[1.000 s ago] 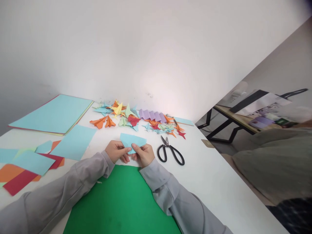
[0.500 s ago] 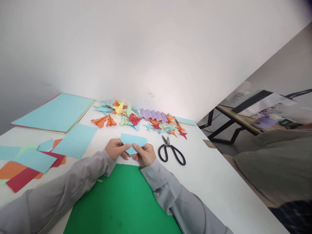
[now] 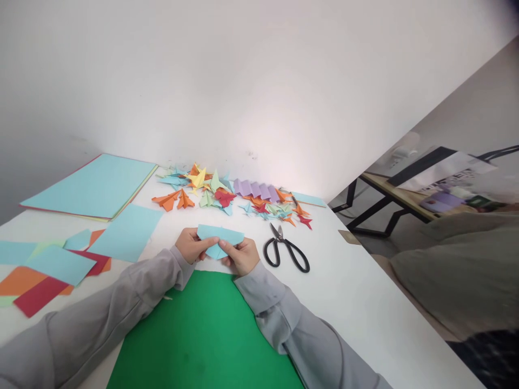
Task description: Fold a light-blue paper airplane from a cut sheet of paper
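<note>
A small folded piece of light blue paper (image 3: 221,235) is held up between both hands, above the far edge of a green sheet (image 3: 203,329). My left hand (image 3: 192,246) pinches its left side, thumb on the front face. On the right, my right hand (image 3: 243,254) grips it with the thumb pressed near the middle crease. Most of the other fingers are behind the paper. Black-handled scissors (image 3: 286,251) lie partly spread on the table to the right of my right hand.
Folded paper figures (image 3: 198,178) in several colours lie along the wall, near a pleated purple paper (image 3: 257,190). Large coloured sheets (image 3: 93,183) are stacked at the back left; loose cut pieces (image 3: 60,265) lie nearer. A white bag (image 3: 441,170) rests on another table at right.
The blue paper has tilted slightly, and its lower part shows more below the thumbs. My left thumb has shifted a little up and toward the middle. The scissors have not moved.
</note>
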`<state>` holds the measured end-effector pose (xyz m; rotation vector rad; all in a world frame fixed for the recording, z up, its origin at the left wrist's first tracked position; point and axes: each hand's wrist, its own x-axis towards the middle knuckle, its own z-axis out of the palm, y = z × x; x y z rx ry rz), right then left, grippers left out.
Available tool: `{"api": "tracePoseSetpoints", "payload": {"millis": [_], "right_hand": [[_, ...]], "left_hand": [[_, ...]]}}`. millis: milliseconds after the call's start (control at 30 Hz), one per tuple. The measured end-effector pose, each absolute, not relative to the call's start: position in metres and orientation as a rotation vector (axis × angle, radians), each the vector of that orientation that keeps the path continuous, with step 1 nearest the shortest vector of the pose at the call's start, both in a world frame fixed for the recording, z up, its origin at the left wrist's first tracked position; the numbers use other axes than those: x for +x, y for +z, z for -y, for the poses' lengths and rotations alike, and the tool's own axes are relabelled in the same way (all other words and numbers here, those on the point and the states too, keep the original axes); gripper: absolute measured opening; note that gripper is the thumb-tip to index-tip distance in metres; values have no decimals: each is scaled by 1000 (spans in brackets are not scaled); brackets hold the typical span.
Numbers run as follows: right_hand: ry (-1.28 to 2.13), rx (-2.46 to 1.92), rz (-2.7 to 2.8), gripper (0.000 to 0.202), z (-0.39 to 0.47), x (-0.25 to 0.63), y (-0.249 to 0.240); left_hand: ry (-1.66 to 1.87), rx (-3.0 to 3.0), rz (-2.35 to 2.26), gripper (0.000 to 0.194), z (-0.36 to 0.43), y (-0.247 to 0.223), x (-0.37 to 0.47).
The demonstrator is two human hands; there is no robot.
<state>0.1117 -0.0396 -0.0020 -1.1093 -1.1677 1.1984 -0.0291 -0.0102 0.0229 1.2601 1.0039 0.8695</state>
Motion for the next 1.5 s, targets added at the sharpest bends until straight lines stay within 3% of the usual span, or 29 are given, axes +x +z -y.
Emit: {"api": "tracePoseSetpoints", "payload": {"millis": [400,1000,1500], "right_hand": [[1256,-1111,1208,34,43,110,-1],[1225,-1064,1095,27,42,110,-4],[1220,-1048,1018,26,40,112,-4]], "left_hand": [[1012,1116,-961,27,5,17,-27],[907,1141,-906,39,4,14,-29],[894,1186,-925,34,5,13,-29]]}}
